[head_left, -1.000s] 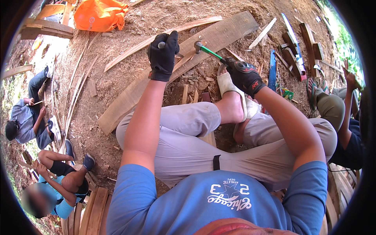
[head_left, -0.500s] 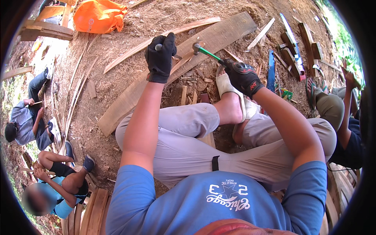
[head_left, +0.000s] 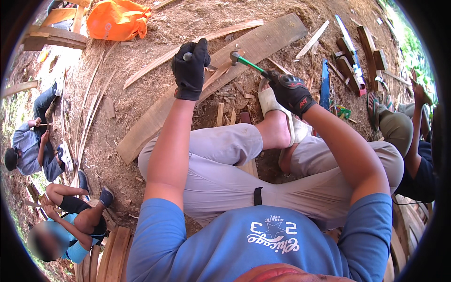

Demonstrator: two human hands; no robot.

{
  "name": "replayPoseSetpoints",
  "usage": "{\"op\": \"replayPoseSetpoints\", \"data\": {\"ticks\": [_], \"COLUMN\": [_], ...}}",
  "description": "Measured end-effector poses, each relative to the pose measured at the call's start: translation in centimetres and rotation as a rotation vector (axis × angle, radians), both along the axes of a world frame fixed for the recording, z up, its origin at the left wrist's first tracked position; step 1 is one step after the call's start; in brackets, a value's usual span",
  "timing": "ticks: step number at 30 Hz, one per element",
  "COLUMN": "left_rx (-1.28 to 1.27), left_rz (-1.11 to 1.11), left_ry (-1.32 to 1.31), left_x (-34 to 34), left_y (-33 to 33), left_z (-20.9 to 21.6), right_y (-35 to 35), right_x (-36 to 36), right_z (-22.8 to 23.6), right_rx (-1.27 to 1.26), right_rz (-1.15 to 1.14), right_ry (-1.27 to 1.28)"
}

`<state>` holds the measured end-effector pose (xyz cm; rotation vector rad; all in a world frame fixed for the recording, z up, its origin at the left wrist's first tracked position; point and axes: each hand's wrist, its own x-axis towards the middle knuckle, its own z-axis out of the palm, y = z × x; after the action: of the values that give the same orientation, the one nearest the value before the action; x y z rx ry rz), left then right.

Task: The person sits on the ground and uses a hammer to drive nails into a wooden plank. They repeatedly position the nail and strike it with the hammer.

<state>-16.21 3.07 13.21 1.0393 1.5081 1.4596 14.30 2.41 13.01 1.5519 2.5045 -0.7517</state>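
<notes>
While the left hand [head_left: 190,71] clamps its fingers around a round-ended tool [head_left: 187,57] near the wide board [head_left: 277,35], the right hand [head_left: 289,90] has its fingers tight on the green-handled hammer [head_left: 251,65], its head appearing over this board; a misaimed blow could perhaps hit the left hand.

Bare earth ground [head_left: 141,51], littered with wood chips [head_left: 249,96]. A broad plank [head_left: 256,49] lies diagonally, passing between the left fingers [head_left: 195,49] and right fingers [head_left: 272,77]. Left of the left fingers, a slender wood strip [head_left: 162,63]; farther out, an orange bag [head_left: 117,19]. Right of the right fingers, a pale splinter [head_left: 313,40] farther ahead; well apart, a long timber [head_left: 369,56].
</notes>
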Motion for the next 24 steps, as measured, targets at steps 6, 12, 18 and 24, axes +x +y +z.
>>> {"op": "replayPoseSetpoints", "data": {"ticks": [6, 12, 18, 24], "left_rx": [-0.055, -0.051, -0.047, -0.043], "left_rz": [0.026, 0.005, 0.004, -0.011], "left_ry": [-0.009, -0.010, 0.032, 0.023], "left_x": [0.27, 0.46, 0.37, 0.45], "left_y": [-0.15, -0.20, -0.15, -0.22], "left_z": [0.13, -0.01, -0.01, 0.08], "right_y": [-0.10, 0.00, -0.06, -0.02], "right_x": [0.08, 0.01, -0.01, -0.02], "right_z": [-0.04, -0.28, -0.17, 0.02], "right_rx": [-0.011, -0.018, -0.026, -0.023], "right_rz": [-0.015, -0.020, -0.020, -0.019], "right_ry": [0.035, -0.008, -0.015, -0.017]}}
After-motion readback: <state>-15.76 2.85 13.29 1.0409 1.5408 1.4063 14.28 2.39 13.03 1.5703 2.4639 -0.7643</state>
